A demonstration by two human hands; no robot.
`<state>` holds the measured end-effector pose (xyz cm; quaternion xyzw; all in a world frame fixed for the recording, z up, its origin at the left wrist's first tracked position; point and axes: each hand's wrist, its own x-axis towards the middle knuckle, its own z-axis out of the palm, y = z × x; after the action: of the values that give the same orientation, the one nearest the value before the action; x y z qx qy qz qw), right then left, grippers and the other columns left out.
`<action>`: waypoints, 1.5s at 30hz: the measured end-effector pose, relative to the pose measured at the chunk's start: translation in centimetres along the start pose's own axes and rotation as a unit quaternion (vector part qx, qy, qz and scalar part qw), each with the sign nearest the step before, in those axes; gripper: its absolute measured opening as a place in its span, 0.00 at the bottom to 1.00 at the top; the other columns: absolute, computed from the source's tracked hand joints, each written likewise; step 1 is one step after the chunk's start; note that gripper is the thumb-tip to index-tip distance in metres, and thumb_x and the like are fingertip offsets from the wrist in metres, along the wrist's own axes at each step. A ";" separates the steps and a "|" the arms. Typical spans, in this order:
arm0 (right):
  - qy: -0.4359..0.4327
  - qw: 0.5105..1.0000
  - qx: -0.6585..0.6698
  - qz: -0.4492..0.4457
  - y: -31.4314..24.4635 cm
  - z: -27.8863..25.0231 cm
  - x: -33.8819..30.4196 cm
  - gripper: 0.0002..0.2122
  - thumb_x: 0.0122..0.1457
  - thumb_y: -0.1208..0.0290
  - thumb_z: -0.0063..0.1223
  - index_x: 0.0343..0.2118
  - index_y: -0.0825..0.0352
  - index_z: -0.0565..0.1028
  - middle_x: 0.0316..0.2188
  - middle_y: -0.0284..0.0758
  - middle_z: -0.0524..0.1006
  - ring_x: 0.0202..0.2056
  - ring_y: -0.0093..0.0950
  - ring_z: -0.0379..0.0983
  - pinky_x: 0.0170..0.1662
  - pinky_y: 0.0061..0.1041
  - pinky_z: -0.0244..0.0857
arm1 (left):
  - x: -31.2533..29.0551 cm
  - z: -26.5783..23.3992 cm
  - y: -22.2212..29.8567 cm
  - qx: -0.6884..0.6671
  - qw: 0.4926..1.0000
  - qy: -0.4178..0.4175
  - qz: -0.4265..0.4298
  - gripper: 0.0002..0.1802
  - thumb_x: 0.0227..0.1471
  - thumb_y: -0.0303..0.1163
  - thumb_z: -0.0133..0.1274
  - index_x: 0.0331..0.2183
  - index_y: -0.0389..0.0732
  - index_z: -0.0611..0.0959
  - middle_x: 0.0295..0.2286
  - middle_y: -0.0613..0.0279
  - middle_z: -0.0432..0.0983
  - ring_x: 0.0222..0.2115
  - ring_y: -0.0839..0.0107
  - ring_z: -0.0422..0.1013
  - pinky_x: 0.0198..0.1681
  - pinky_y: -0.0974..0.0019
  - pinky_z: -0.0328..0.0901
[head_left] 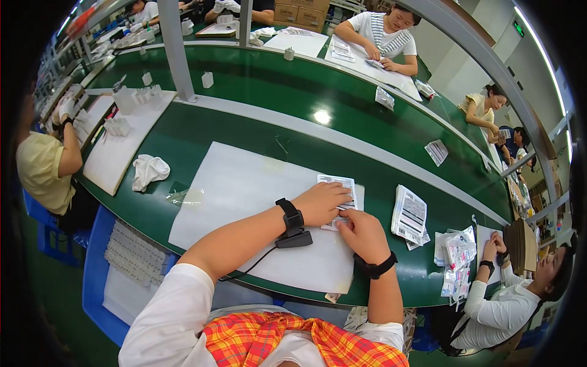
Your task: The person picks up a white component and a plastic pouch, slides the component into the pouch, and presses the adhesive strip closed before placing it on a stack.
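Note:
A flat white printed packet [336, 180] lies on the right part of a white work mat [244, 202], mostly covered by my hands. Across its middle rests my left hand [321, 203], fingers stretched out and flat. My right hand [365, 235] is at the packet's lower edge, its fingers bent and the thumb close to the index finger, apparently pinching that edge. Both wrists wear black bands; a small black box with a cable hangs by the left one. To the right of the mat sits a stack of similar printed packets [409, 213].
Clear plastic packets [457, 257] are heaped at the right table edge. A white cloth glove [150, 171] lies left of the mat. A blue crate [98, 275] stands at lower left. Beyond a metal rail runs a green conveyor [293, 92] with scattered packets. Co-workers sit around.

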<state>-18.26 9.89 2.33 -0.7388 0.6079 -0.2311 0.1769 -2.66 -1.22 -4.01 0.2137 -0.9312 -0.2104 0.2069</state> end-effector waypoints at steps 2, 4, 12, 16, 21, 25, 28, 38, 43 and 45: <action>0.000 1.000 0.001 0.001 0.1 0.0 0.0 0.12 0.55 0.69 0.59 0.40 0.70 0.79 0.21 0.41 0.75 0.23 0.36 0.72 0.29 0.31 0.66 | 0.1 -0.2 0.2 -0.004 1.000 -0.019 -0.008 0.27 0.50 0.25 0.47 0.55 0.40 0.75 0.56 0.54 0.70 0.60 0.54 0.61 0.64 0.52 0.55; 0.000 1.000 0.001 0.001 -0.1 0.0 0.0 0.12 0.55 0.69 0.59 0.39 0.69 0.78 0.21 0.41 0.75 0.23 0.36 0.72 0.29 0.31 0.66 | 0.0 -0.1 0.0 -0.004 1.000 -0.018 -0.007 0.27 0.50 0.25 0.47 0.54 0.40 0.75 0.56 0.54 0.70 0.60 0.54 0.61 0.64 0.52 0.55; -0.012 1.000 -0.010 0.001 0.1 0.3 0.0 0.10 0.55 0.68 0.59 0.34 0.67 0.72 0.20 0.40 0.73 0.24 0.39 0.71 0.29 0.35 0.64 | 0.0 0.5 -0.5 -0.006 1.000 0.000 0.004 0.25 0.52 0.29 0.47 0.53 0.41 0.77 0.56 0.54 0.70 0.60 0.55 0.61 0.62 0.52 0.55; -0.005 1.000 -0.009 -0.007 0.2 0.4 -0.1 0.10 0.55 0.68 0.59 0.33 0.67 0.70 0.20 0.40 0.73 0.24 0.39 0.71 0.29 0.35 0.64 | 0.0 0.6 -0.5 -0.006 1.000 0.003 0.009 0.25 0.51 0.28 0.47 0.53 0.41 0.77 0.55 0.54 0.70 0.60 0.55 0.61 0.63 0.52 0.55; -0.002 1.000 -0.014 -0.014 0.3 0.5 0.0 0.11 0.55 0.68 0.59 0.34 0.67 0.70 0.20 0.40 0.72 0.24 0.39 0.71 0.29 0.36 0.64 | -0.1 0.4 -0.3 -0.005 1.000 0.008 0.004 0.25 0.51 0.29 0.47 0.52 0.41 0.77 0.55 0.54 0.70 0.60 0.55 0.61 0.63 0.52 0.55; -0.003 1.000 -0.017 -0.011 0.4 0.6 0.0 0.11 0.55 0.68 0.59 0.34 0.67 0.70 0.20 0.40 0.72 0.24 0.39 0.71 0.29 0.36 0.63 | -0.1 -0.1 0.0 -0.008 1.000 0.003 0.000 0.24 0.51 0.29 0.47 0.52 0.41 0.77 0.55 0.54 0.70 0.60 0.55 0.61 0.62 0.52 0.55; -0.002 1.000 -0.018 -0.012 0.5 0.7 0.0 0.11 0.55 0.68 0.59 0.34 0.67 0.70 0.20 0.40 0.72 0.24 0.39 0.70 0.29 0.36 0.63 | -0.1 -0.2 0.1 -0.009 1.000 -0.003 -0.003 0.25 0.50 0.27 0.47 0.52 0.41 0.77 0.55 0.54 0.70 0.60 0.55 0.61 0.63 0.52 0.55; -0.016 1.000 -0.007 -0.021 0.4 0.4 0.0 0.08 0.55 0.68 0.58 0.29 0.67 0.72 0.20 0.40 0.72 0.23 0.39 0.70 0.28 0.35 0.63 | -0.1 -0.2 0.1 -0.004 1.000 -0.009 -0.004 0.27 0.48 0.24 0.47 0.54 0.41 0.76 0.56 0.53 0.69 0.60 0.54 0.61 0.63 0.52 0.55; 0.001 1.000 0.004 -0.029 0.1 0.4 0.0 0.08 0.55 0.68 0.57 0.27 0.67 0.73 0.20 0.40 0.72 0.23 0.38 0.70 0.28 0.35 0.62 | 0.0 -0.4 0.1 -0.009 1.000 -0.013 -0.004 0.28 0.48 0.24 0.47 0.54 0.40 0.75 0.56 0.52 0.69 0.60 0.54 0.61 0.63 0.52 0.55; 0.004 1.000 0.009 -0.029 0.2 0.5 0.0 0.08 0.55 0.68 0.57 0.27 0.67 0.73 0.20 0.40 0.72 0.23 0.38 0.70 0.27 0.34 0.62 | 0.1 -0.4 0.1 -0.010 1.000 -0.018 -0.003 0.28 0.48 0.24 0.47 0.54 0.40 0.75 0.56 0.52 0.69 0.60 0.54 0.60 0.63 0.52 0.55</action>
<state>-18.17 9.83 1.81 -0.7534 0.5849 -0.2445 0.1744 -2.58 -1.30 -3.63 0.2107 -0.9319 -0.2244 0.1921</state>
